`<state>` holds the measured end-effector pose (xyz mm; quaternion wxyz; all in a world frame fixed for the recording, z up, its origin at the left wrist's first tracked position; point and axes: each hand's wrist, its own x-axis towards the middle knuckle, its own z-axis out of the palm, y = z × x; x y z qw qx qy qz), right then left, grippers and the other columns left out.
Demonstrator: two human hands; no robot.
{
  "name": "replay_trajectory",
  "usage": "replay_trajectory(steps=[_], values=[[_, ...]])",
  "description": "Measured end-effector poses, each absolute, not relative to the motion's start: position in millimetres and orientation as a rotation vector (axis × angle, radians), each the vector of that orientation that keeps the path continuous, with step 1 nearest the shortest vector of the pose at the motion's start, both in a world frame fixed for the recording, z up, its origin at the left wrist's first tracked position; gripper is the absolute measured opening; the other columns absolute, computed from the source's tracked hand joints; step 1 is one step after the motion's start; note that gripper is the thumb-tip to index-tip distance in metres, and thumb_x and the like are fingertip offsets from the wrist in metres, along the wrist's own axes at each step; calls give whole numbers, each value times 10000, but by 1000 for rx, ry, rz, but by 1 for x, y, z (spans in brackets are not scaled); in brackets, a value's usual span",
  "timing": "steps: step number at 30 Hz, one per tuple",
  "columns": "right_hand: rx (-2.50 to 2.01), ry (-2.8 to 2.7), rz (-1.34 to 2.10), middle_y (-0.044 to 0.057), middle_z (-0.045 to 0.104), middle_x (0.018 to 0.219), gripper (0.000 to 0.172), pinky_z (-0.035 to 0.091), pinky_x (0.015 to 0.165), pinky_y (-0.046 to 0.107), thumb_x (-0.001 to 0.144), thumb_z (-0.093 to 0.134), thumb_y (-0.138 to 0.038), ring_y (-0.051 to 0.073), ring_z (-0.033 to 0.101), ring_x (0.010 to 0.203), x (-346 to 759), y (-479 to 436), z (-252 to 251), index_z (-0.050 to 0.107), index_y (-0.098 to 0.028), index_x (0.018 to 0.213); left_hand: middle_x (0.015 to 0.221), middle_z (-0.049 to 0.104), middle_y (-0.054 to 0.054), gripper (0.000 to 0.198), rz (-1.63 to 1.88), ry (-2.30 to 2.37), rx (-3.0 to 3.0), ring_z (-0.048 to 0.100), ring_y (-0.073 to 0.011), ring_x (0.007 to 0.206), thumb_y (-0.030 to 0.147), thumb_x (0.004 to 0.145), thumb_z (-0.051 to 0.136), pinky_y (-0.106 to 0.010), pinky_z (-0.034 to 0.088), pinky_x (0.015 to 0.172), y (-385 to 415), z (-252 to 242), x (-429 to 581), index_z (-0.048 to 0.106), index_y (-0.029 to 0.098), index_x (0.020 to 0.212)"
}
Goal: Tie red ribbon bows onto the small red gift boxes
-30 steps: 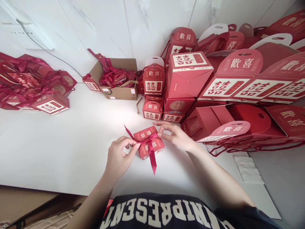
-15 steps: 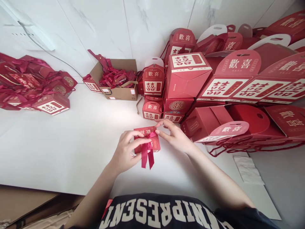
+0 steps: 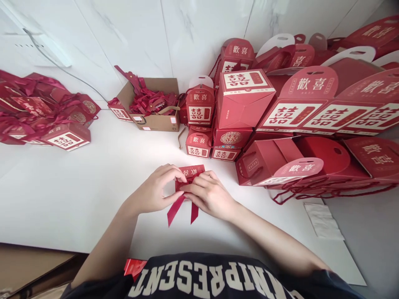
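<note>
A small red gift box (image 3: 197,169) with gold characters lies on the white table in front of me. Across its top runs a dark red ribbon (image 3: 176,211), whose two tails spread towards me over the box's near edge. My left hand (image 3: 154,189) comes in from the left, thumb and fingers curled at the ribbon's knot. From the right, my right hand (image 3: 209,193) covers much of the box and closes its fingers on the ribbon. The knot itself is mostly hidden behind the fingers.
An open cardboard box (image 3: 162,122) of red ribbons stands by the wall. Stacked red gift boxes (image 3: 289,116) fill the right side, with cords hanging loose. Ribboned boxes (image 3: 67,135) are heaped at the left. A white tissue pack (image 3: 323,221) lies at the right.
My right hand has moved from the box's far right corner onto the ribbon. My left hand has shifted slightly left, and the ribbon tails have spread apart.
</note>
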<state>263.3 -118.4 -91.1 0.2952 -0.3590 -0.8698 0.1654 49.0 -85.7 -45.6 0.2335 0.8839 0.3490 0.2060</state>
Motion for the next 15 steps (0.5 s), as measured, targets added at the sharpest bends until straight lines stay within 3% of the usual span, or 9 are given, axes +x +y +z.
replay_trajectory(steps=[3, 8, 15], values=[[-913, -2322, 474, 49, 654, 887, 202, 360, 840, 342, 993, 458, -272, 187, 542, 869, 268, -114, -92, 649, -220, 1036, 944, 642, -51, 235, 516, 917, 2396, 595, -197, 905, 122, 813, 542, -339, 508, 836, -80, -47, 47, 609, 218, 1016], [-873, -2395, 578, 53, 653, 914, 195, 375, 847, 342, 996, 431, -254, 188, 559, 888, 277, -109, -81, 620, -204, 1002, 801, 582, -16, 129, 533, 1097, 2405, 562, -172, 784, 212, 848, 564, -304, 477, 739, -72, -56, 41, 624, 217, 962], [-850, -2418, 589, 55, 631, 907, 249, 383, 874, 356, 926, 561, -442, 204, 543, 877, 278, -109, -78, 617, -202, 957, 813, 575, -16, 74, 544, 1032, 2365, 544, -162, 782, 190, 829, 601, -290, 468, 729, -67, -60, 44, 615, 208, 899]])
